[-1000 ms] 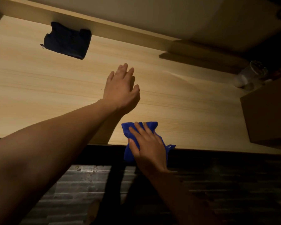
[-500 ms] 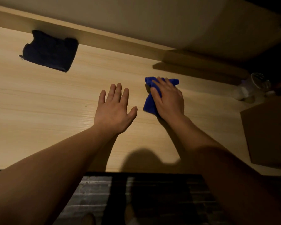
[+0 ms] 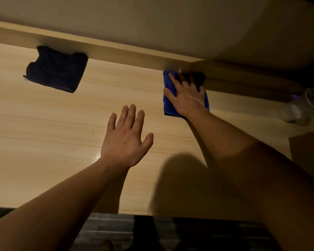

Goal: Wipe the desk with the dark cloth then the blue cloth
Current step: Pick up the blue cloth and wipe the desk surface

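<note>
Pushed farther back, the blue cloth (image 3: 168, 98) now reaches the tabletop's (image 3: 43, 142) rear edge under the right hand's (image 3: 186, 97) flat fingers (image 3: 172, 79); the left hand (image 3: 124, 140) rests spread, the dark cloth (image 3: 56, 68) set aside.

Dim, warm light. Heavy shadows over the desk (image 3: 43, 133), one small glare spot. Blurred right hand (image 3: 187, 98), bowed edges.

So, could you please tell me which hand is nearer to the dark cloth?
Left. The left hand is spread over the desk, to the right of the dark cloth and nearer the person; the right hand presses the blue cloth, farther right.
</note>
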Available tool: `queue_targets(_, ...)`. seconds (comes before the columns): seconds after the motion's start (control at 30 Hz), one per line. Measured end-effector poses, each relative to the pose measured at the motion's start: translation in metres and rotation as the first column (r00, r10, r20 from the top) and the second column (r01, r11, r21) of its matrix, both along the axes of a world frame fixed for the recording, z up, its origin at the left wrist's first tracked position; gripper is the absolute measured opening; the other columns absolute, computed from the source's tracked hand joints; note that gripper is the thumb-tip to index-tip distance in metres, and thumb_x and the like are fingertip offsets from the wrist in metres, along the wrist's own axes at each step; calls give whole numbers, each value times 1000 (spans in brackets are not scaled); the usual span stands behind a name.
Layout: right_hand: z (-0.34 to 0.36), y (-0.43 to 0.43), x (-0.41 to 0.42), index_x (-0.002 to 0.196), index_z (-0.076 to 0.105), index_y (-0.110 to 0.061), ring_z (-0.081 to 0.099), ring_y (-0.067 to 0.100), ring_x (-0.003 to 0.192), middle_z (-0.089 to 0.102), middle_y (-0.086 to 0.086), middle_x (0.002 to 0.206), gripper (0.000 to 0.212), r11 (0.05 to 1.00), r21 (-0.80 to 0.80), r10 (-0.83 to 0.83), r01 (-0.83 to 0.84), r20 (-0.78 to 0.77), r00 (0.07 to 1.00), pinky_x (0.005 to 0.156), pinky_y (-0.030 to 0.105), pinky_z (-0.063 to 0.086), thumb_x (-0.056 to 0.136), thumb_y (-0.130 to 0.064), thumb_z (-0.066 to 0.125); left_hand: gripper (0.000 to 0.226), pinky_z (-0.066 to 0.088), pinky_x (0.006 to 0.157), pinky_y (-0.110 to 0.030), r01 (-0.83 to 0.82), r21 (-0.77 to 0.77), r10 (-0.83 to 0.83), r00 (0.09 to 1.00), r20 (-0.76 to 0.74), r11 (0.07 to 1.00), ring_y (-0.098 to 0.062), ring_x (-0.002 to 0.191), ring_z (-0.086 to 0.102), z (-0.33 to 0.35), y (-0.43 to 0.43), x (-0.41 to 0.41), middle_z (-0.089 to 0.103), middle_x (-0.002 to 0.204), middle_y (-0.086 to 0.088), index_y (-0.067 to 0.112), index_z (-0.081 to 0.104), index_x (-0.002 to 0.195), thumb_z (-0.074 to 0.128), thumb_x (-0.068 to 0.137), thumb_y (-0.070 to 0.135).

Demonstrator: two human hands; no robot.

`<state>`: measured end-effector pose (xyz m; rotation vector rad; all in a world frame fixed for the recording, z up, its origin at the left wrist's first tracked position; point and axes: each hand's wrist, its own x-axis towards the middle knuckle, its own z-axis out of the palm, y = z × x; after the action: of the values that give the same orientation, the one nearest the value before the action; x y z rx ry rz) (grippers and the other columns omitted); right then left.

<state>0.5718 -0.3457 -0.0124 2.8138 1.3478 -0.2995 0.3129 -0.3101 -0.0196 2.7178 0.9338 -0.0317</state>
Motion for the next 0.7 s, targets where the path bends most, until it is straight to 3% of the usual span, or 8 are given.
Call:
queue_targets(0.33, -7, -35, -32, 162, 2, -48, -3, 29, 160, 0, -8, 174, 71, 1000, 15, 21, -21, 17, 1000, 121, 70, 5, 98, -77, 14, 82, -4, 132, -51, -5, -2, 5, 1000, -3, 1000, -21, 165, -12, 3, -1, 0, -2, 180, -6, 23, 8, 171, 21, 104, 69)
queue_targets(0.7, -9, -117, -115, 162, -2, -46, -9, 26, 159, -8, -8, 174, 71, 999, 30, 26, -26, 11, 1000, 124, 64, 2, 99, -74, 15, 85, -1, 132, -53, 15, 13, -15, 1000, -7, 1000, -23, 165, -10, 1, 0, -3, -3, 179, -7, 22, 6, 171, 15, 103, 72)
